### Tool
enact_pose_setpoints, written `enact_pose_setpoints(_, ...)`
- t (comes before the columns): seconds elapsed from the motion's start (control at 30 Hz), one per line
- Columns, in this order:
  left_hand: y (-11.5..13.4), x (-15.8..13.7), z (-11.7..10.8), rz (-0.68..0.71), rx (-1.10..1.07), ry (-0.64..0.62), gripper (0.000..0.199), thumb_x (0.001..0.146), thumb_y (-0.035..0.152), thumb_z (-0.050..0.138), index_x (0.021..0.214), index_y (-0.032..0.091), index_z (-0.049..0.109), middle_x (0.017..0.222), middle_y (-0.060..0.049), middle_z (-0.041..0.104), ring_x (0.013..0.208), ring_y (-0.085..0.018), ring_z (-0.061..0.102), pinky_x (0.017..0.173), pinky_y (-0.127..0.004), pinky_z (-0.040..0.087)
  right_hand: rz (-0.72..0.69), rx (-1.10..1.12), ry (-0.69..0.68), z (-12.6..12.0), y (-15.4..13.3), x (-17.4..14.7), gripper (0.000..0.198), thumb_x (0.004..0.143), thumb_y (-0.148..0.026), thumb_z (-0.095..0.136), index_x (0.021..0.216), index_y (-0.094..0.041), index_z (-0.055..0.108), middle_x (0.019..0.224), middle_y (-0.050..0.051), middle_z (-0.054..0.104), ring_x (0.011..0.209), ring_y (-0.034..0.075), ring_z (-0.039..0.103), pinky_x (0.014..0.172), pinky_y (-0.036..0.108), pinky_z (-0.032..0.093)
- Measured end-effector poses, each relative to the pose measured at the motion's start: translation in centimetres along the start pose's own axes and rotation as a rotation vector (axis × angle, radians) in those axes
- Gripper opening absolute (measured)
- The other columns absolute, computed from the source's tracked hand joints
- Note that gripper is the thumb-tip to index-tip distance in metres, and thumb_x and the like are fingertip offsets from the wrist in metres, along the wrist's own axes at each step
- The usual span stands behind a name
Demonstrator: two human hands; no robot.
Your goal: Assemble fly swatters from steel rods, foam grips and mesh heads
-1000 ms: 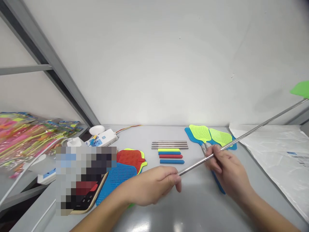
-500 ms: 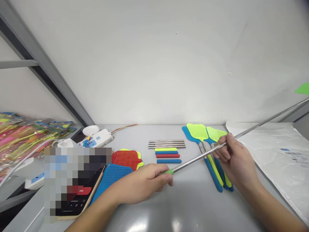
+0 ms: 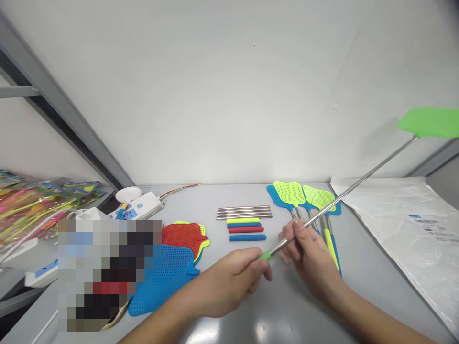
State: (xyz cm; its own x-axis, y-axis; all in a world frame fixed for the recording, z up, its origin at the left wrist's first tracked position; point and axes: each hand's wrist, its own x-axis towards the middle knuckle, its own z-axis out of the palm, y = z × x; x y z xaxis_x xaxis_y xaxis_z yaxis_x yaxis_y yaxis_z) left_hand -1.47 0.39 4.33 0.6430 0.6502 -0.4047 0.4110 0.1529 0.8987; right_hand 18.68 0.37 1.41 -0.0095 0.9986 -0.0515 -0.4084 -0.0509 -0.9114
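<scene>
A fly swatter with a green head (image 3: pixel 430 123) and a long metal telescopic rod stretches up to the right above the table. My left hand (image 3: pixel 236 279) is wrapped round its green handle, most of which the palm hides. Further along, my right hand (image 3: pixel 304 253) closes its thumb and fingers on the metal rod. Behind the right hand lie several assembled swatters with yellow-green heads (image 3: pixel 289 193) and blue ones. Between the hands and the wall are several loose metal rods (image 3: pixel 244 213) and coloured handles, including a red handle (image 3: pixel 245 230) and a blue handle (image 3: pixel 247 237).
Loose swatter heads lie at left, a red head (image 3: pixel 182 237) and a blue head (image 3: pixel 161 277) among them. Beside them are a blurred-out patch and a power strip (image 3: pixel 139 206). Packaged goods (image 3: pixel 39 205) fill the far left. A white plastic bag (image 3: pixel 401 215) covers the right side.
My right hand has slid down the rod toward my left hand. More of the green head has come into view at right. The left hand keeps its grip.
</scene>
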Motion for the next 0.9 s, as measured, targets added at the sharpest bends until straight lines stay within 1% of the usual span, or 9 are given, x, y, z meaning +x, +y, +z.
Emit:
enact_pose_setpoints(0.1, -0.3, 0.2, 0.3, -0.001, -0.048, 0.01, 0.04, 0.096, 0.055, 0.034, 0.093, 0.02, 0.054, 0.068, 0.006, 0.04, 0.053, -0.008, 0.034, 0.046, -0.02, 0.028, 0.048, -0.086, -0.079, -0.1, 0.2, 0.0, 0.038, 0.089, -0.055, 0.056, 0.077, -0.02, 0.062, 0.051, -0.006, 0.032, 0.051, 0.011, 0.034, 0.053, 0.026, 0.035)
enact_pose_setpoints(0.17, -0.5, 0.2, 0.0, -0.025, -0.06, 0.003, 0.04, 0.096, 0.056, 0.035, 0.094, 0.02, 0.055, 0.067, 0.006, 0.04, 0.052, -0.008, 0.034, 0.045, -0.02, 0.027, 0.031, -0.072, -0.061, -1.0, -0.7, 0.7, 0.035, 0.088, -0.053, 0.059, 0.082, -0.019, 0.065, 0.052, -0.007, 0.027, 0.05, 0.01, 0.028, 0.051, 0.025, 0.033)
enact_pose_setpoints(0.27, -0.7, -0.1, -1.0, -0.036, -0.049, -0.004, 0.042, 0.095, 0.056, 0.037, 0.093, 0.02, 0.056, 0.065, 0.006, 0.039, 0.051, -0.008, 0.034, 0.045, -0.021, 0.027, -0.088, 0.058, 0.101, -2.9, -2.9, 2.1, 0.034, 0.09, -0.051, 0.057, 0.081, -0.019, 0.064, 0.055, -0.008, 0.02, 0.051, 0.01, 0.019, 0.048, 0.023, 0.03)
enact_pose_setpoints(0.4, -1.4, 0.1, -1.7, -0.03, -0.051, -0.005, 0.043, 0.095, 0.058, 0.037, 0.091, 0.02, 0.057, 0.061, 0.007, 0.037, 0.048, -0.008, 0.033, 0.045, -0.021, 0.027, -0.221, 0.087, 0.291, -4.2, -4.3, 3.1, 0.029, 0.09, -0.045, 0.059, 0.075, -0.02, 0.059, 0.057, -0.007, 0.02, 0.052, 0.01, 0.017, 0.047, 0.021, 0.031)
enact_pose_setpoints(0.47, -1.7, 0.4, -1.8, -0.035, -0.052, -0.009, 0.044, 0.094, 0.059, 0.038, 0.091, 0.02, 0.056, 0.061, 0.008, 0.037, 0.048, -0.008, 0.032, 0.045, -0.021, 0.028, -0.21, 0.08, 0.286, -3.7, -3.6, 2.8, 0.031, 0.09, -0.045, 0.06, 0.072, -0.02, 0.057, 0.057, -0.007, 0.02, 0.052, 0.01, 0.018, 0.047, 0.021, 0.031)
enact_pose_setpoints(0.6, -1.8, 0.5, -1.6, -0.012, -0.074, -0.022, 0.045, 0.094, 0.06, 0.039, 0.09, 0.019, 0.056, 0.06, 0.008, 0.037, 0.048, -0.008, 0.032, 0.044, -0.02, 0.029, -0.084, 0.038, 0.176, -1.4, -1.4, 1.0, 0.034, 0.09, -0.05, 0.057, 0.074, -0.02, 0.059, 0.054, -0.007, 0.023, 0.05, 0.009, 0.022, 0.047, 0.022, 0.03)
enact_pose_setpoints(0.7, -1.7, 0.3, -1.9, 0.009, -0.1, -0.038, 0.044, 0.093, 0.06, 0.041, 0.088, 0.018, 0.055, 0.057, 0.008, 0.035, 0.047, -0.007, 0.03, 0.044, -0.02, 0.028, -0.057, -0.018, 0.1, -0.7, -0.7, 0.3, 0.034, 0.089, -0.052, 0.057, 0.08, -0.02, 0.063, 0.052, -0.007, 0.027, 0.05, 0.009, 0.026, 0.048, 0.024, 0.031)
enact_pose_setpoints(0.8, -1.6, 0.0, -2.7, -0.011, -0.148, -0.073, 0.046, 0.092, 0.063, 0.042, 0.085, 0.019, 0.052, 0.055, 0.009, 0.031, 0.046, -0.007, 0.025, 0.042, -0.02, 0.027, -0.002, -0.025, 0.036, -1.8, -1.6, 1.2, 0.033, 0.087, -0.051, 0.061, 0.086, -0.018, 0.066, 0.053, -0.007, 0.027, 0.05, 0.01, 0.025, 0.048, 0.025, 0.03)
enact_pose_setpoints(0.9, -1.7, -0.3, -3.7, -0.044, -0.147, -0.13, 0.049, 0.091, 0.066, 0.041, 0.079, 0.019, 0.047, 0.055, 0.009, 0.03, 0.046, -0.007, 0.024, 0.043, -0.02, 0.029, -0.111, 0.063, 0.138, -4.3, -3.8, 3.0, 0.033, 0.087, -0.051, 0.06, 0.088, -0.019, 0.066, 0.055, -0.008, 0.02, 0.049, 0.01, 0.019, 0.046, 0.023, 0.029)
